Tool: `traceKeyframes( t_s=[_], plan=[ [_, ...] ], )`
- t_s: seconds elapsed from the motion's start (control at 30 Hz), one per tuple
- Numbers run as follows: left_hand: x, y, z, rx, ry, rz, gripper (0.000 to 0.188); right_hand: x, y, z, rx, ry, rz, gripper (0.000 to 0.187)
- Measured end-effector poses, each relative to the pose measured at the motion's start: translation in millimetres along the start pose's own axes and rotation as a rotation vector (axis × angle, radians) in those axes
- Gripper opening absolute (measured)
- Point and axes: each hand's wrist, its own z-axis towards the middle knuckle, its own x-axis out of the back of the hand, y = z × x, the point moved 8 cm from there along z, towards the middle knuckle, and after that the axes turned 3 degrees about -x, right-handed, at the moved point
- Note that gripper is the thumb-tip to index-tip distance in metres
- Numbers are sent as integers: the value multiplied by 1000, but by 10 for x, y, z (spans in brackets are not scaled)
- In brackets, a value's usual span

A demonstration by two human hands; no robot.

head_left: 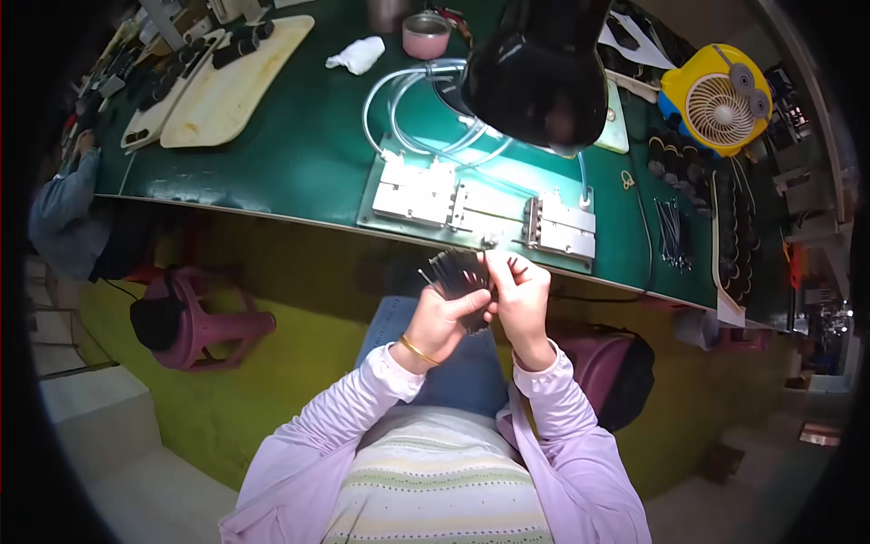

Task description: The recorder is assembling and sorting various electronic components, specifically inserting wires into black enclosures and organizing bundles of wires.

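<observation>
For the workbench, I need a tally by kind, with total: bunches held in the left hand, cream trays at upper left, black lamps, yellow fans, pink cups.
Bunch of thin dark pieces in left hand: 1
Cream trays: 2
Black lamp: 1
Yellow fan: 1
Pink cup: 1
Total: 6

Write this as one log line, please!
left hand: holds black bundle; right hand: at bundle's side; metal fixture: on green table; black lamp: over table
</observation>
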Motion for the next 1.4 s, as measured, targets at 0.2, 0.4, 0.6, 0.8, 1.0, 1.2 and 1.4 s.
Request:
traceKeyframes(
  t_s=[0.2, 0.4, 0.6, 0.8, 1.0, 1.2, 1.4],
  plan=[
    [2, -50, 8, -15, -26, -20, 16, -3, -7, -15, 6, -19, 18, 17],
    [6, -86, -48, 25, -3, -10, 15, 2, -31, -63, 8, -70, 42, 15],
    [18, -97, -56, 24, -4, -76, 16, 2, -33, -54, 6, -41, 35, 14],
    [-2, -88, -38, 32, -17, -58, 15, 1, -12, -44, -13, -41, 27, 14],
    [20, -91, -37, 20, -25, -72, 13, -17, 4, -42, -17, -66, 37, 15],
    [24, -79, -21, -7, -11, -68, 11, -19, 2, -18, -2, -27, -2, 20],
    [7, -24, 4, -31, 6, -22, 11, -21, 27, 20, -44, 3, 42, 21]
  ],
)
